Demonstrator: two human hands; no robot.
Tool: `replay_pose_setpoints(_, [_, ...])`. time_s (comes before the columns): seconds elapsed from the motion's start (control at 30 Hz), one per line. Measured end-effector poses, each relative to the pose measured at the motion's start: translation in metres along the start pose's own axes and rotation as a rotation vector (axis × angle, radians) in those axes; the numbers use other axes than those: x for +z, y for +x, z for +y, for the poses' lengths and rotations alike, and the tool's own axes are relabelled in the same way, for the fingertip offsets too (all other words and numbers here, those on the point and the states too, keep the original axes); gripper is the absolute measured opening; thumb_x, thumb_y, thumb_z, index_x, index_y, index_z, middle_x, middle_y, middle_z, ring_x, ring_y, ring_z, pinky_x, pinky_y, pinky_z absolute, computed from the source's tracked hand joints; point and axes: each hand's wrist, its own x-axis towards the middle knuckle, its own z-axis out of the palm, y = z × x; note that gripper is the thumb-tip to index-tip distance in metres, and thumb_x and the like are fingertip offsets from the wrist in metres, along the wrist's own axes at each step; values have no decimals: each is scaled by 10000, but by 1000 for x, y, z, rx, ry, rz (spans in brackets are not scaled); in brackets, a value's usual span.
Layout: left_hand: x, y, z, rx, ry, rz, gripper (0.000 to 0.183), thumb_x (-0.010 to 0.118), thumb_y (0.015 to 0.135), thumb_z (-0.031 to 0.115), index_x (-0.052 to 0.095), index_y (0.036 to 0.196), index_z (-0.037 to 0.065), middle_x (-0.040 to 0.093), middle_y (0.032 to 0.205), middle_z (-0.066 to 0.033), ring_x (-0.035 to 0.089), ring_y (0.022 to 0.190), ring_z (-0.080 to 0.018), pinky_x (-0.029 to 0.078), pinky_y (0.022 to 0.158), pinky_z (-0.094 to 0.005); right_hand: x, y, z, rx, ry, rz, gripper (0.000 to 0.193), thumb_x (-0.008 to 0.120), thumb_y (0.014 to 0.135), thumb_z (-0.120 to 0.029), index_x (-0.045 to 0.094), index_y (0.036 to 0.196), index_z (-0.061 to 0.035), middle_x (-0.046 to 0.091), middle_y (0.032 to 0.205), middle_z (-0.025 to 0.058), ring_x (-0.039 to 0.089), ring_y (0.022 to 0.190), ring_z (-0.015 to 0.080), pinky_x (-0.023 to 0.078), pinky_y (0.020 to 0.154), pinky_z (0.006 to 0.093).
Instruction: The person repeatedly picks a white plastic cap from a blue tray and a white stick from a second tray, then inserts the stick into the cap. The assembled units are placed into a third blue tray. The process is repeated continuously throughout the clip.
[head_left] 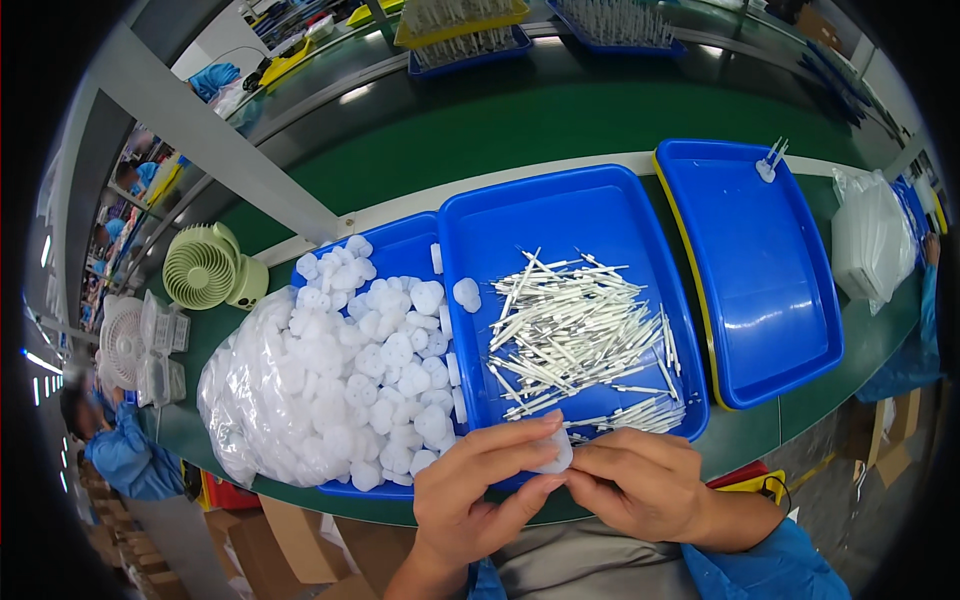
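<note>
My left hand [468, 490] pinches a small translucent white plastic piece [557, 456] between thumb and fingers, at the near edge of the middle blue tray [600, 200]. My right hand [645, 484] meets it from the right, thumb and forefinger pressed together at the piece's edge. Whatever lies between those right fingertips is hidden. Just beyond both hands, a loose heap of thin white sticks with dark ends [570, 330] lies in the middle tray. Many similar lobed white pieces [385, 370] are piled to the left, spilling from a clear plastic bag [250, 390] onto another blue tray [400, 240].
At right, a blue tray [765, 300] stacked on a yellow one carries a white piece with upright sticks [768, 168]. Beyond it sits a bagged white stack [868, 240]. A green fan [205, 265] stands left, near a grey post [220, 140]. Filled trays [465, 40] line the far side.
</note>
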Motion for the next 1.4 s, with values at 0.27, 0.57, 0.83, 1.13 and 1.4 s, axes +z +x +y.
replay_pose_setpoints(0.27, [7, -12, -11, -236, -158, 268, 179, 829, 978, -57, 746, 1135, -49, 768, 1304, -236, 790, 1241, -346, 668, 981, -365, -9, 15, 5, 207, -62, -240, 189, 837, 967, -108, 799, 1133, -26, 729, 997, 114, 717, 875, 277, 562, 731, 421])
replay_pose_setpoints(0.57, [-7, -14, -26, -231, 20, 250, 183, 716, 1117, 61, 672, 1248, -58, 721, 1248, -177, 737, 974, -185, 561, 911, -264, 0, 14, 24, 142, -336, -354, 162, 860, 923, -147, 773, 1031, -65, 674, 1026, 72, 636, 972, 284, 518, 829, 423])
replay_pose_setpoints(0.83, [6, -6, -11, -471, -310, 277, 350, 654, 1118, -26, 580, 1453, -97, 740, 1233, -171, 815, 984, -234, 673, 856, -328, -15, 28, 14, 106, 16, -117, 247, 886, 912, -42, 801, 1144, -45, 760, 1017, 92, 712, 895, 285, 570, 772, 388])
replay_pose_setpoints(1.13, [9, -8, -7, -517, -386, 176, 407, 621, 1132, -53, 554, 1529, -112, 706, 1304, -165, 817, 1117, -276, 669, 974, -348, -9, 28, 13, 103, 172, 65, 315, 873, 918, 36, 792, 1220, -12, 779, 1042, 131, 799, 880, 243, 617, 719, 358])
replay_pose_setpoints(1.4, [12, -6, -8, -503, -397, 220, 367, 616, 1113, -75, 596, 1477, -119, 751, 1268, -198, 835, 1060, -289, 695, 921, -346, -7, 18, 12, 198, 99, -23, 256, 876, 917, 27, 793, 1158, -5, 759, 1004, 135, 783, 826, 276, 617, 694, 365])
